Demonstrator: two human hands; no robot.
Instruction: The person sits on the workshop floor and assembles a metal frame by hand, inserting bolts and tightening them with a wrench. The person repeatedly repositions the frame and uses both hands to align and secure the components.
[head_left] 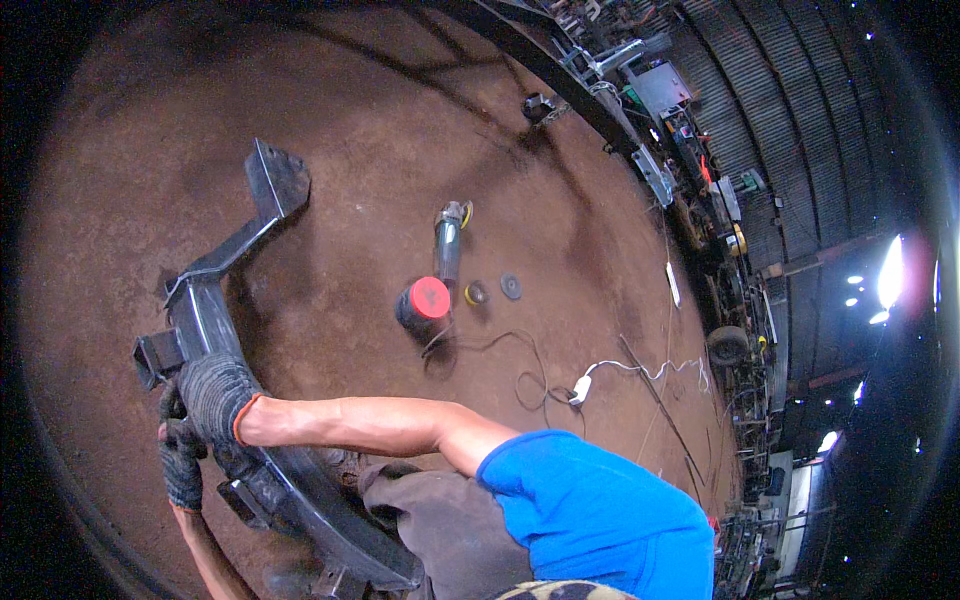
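both hands wear dark knit gloves and hold a long black steel frame member that lies on the rust-brown dirt floor.

right hand: its grip is wrapped down over the top of the member, fingers curled around the section near a short square stub that juts from the side. the bare forearm runs back to a blue sleeve.

left hand: set just below the right hand on the outer edge of the same member, fingers closed against the steel. how far they reach around the far side cannot be seen.

the member curves from a flat end plate down toward the lower edge of the picture, where further brackets sit beside the person's dark trousers.

well apart on the floor lie an angle grinder, a round black container with a red top, two loose discs and a thin cable running to a white plug.

hazards, as judged:
- the member looks heavy and long; both grips are at one spot, so the free end may swing or drop if lifted.
- stub and brackets can pinch fingers against the floor.
- the cable lies close to the feet and may snag a step.
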